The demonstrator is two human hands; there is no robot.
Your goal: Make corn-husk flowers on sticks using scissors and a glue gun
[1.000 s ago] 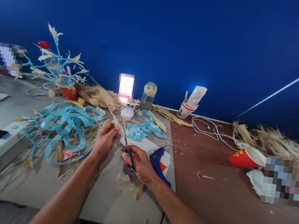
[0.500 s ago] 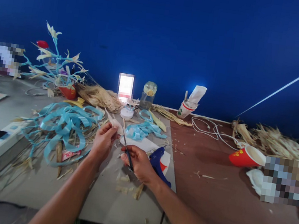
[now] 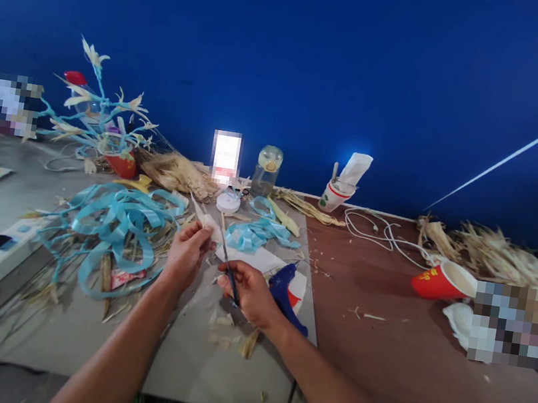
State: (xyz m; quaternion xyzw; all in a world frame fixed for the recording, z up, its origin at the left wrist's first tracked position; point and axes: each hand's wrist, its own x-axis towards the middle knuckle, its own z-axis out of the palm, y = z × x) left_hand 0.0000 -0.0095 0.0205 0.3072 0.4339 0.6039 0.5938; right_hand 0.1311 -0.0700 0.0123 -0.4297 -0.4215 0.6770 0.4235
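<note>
My left hand [image 3: 188,247] pinches a pale, pointed piece of dried husk [image 3: 204,213] between thumb and fingers. Its tips stick up past the fingers. In my right hand [image 3: 244,291] are slim scissors [image 3: 229,256] with dark handles, their blades pointing up and away beside the husk. The blades look nearly closed, and my palm hides part of the handles. A blue glue gun [image 3: 286,290] lies just right of that hand, with white paper [image 3: 260,259] beyond. Small husk scraps [image 3: 225,320] are scattered on the grey board [image 3: 207,377] below both hands.
Light-blue ribbon [image 3: 118,226] lies coiled at left, near a power strip [image 3: 0,269]. Blue-stemmed husk flowers stand in a red pot [image 3: 123,164]. Behind are a glass jar [image 3: 267,171], a white round lid-like object [image 3: 228,203] and a paper cup [image 3: 336,197]. A red cup [image 3: 431,283] lies tipped at right.
The husk piece has shifted very slightly in my left hand's grip. Both hands stay almost in place, with the scissors held alongside the husk.
</note>
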